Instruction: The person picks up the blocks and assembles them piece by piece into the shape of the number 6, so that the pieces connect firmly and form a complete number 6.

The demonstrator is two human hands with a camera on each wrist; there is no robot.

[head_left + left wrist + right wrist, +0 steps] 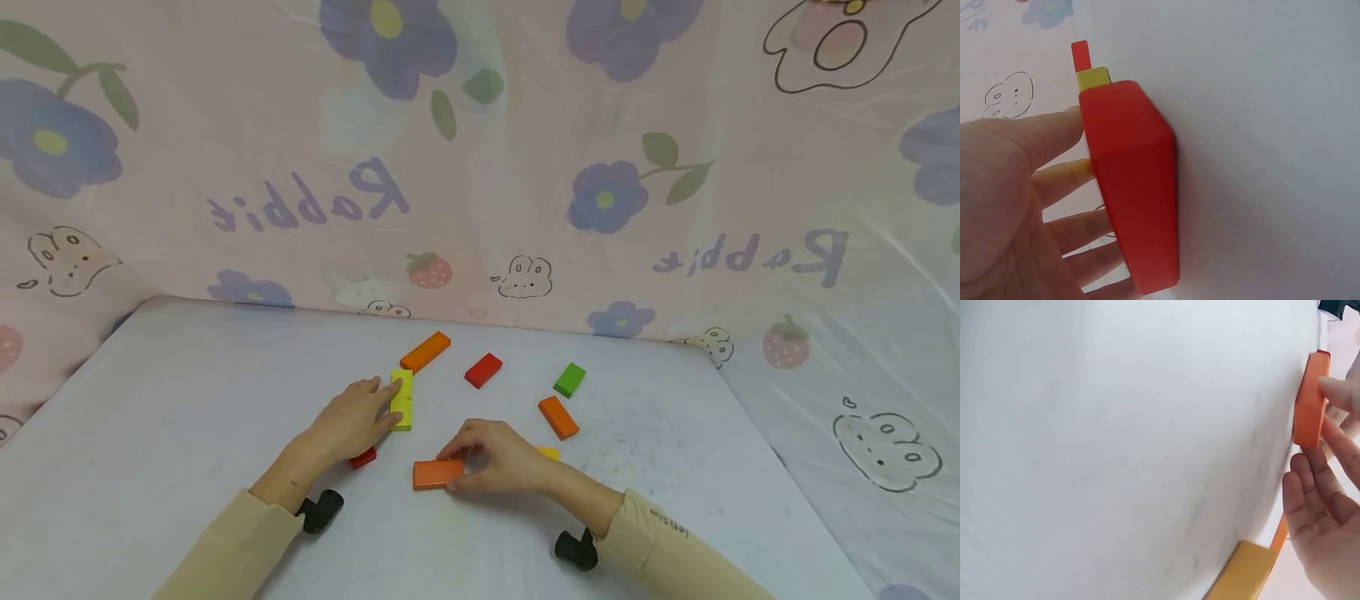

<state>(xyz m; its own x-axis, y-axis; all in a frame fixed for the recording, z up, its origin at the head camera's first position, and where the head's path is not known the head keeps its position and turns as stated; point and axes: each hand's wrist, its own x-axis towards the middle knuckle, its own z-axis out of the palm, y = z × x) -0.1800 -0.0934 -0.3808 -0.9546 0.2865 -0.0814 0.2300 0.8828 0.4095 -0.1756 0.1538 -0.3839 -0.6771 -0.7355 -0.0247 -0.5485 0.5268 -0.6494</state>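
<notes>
Right hand [498, 458] fingers pinch the flat orange wooden block [437, 473]; left hand [351, 421] fingers, straight, touch the yellow-green wooden block [402, 399] at its 12 o'clock, which a careless nudge could skew.

Soft, even light fills the head view, bright and without hard shadows; only faint grey smudges sit under the hands. The plastic sheet [480, 167] behind the table [150, 433] carries pale streaks of glare (strongest near the top middle). Straight edges bow outward toward the corners. In the left wrist view the red block [1135, 187] is close and slightly soft. The right wrist view is washed out, its fingers [1329, 481] blurred.
</notes>
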